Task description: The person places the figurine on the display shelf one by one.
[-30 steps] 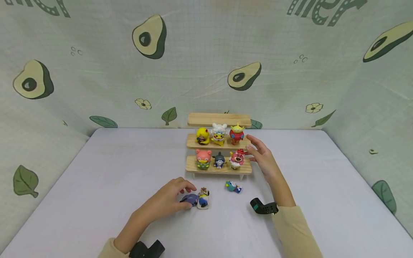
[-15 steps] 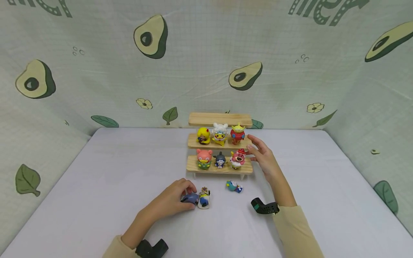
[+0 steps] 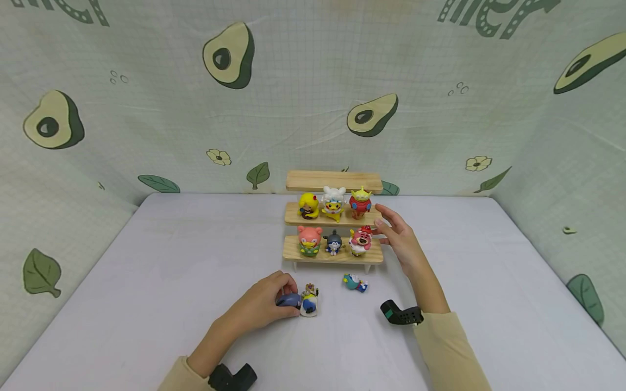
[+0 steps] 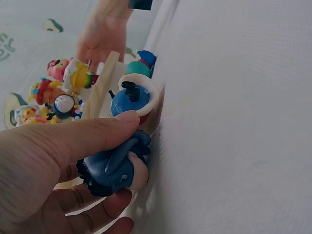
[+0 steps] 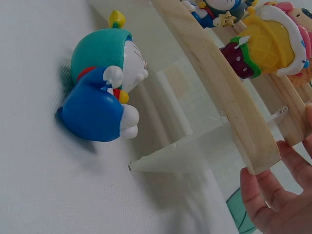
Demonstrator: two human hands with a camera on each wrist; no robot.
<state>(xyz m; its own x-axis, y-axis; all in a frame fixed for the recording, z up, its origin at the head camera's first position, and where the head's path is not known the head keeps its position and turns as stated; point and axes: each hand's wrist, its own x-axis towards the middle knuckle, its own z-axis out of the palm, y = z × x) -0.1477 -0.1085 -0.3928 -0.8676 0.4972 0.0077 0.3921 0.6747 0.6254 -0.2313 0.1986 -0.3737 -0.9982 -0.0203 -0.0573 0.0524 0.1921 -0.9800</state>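
The left hand (image 3: 266, 297) pinched an Eeyore figurine (image 4: 113, 170) between thumb and fingers, at the white tabletop (image 3: 142, 304) beside a blue-and-white figurine (image 3: 310, 305); whether it had left the surface could not be told. Its moulded body suggested light, stiff plastic, probably slightly slippery and not very fragile; the broad flanks appeared the best hold, clear of the ears. The right hand (image 3: 402, 239), fingers apart, touched the right end of a display rack (image 5: 253, 151). Counts: three wooden boards (image 3: 334, 181); three figurines at table level, including one Doraemon (image 5: 92, 109); three on the middle board (one yellow-haired girl (image 3: 308, 205), one white-hooded Pikachu (image 3: 333, 205), one red-suited alien (image 3: 360, 203)); three on the lowest (one pink Slowpoke (image 3: 310, 240), one dark-hooded figurine (image 3: 333, 243), one pink bear (image 3: 361, 241)).
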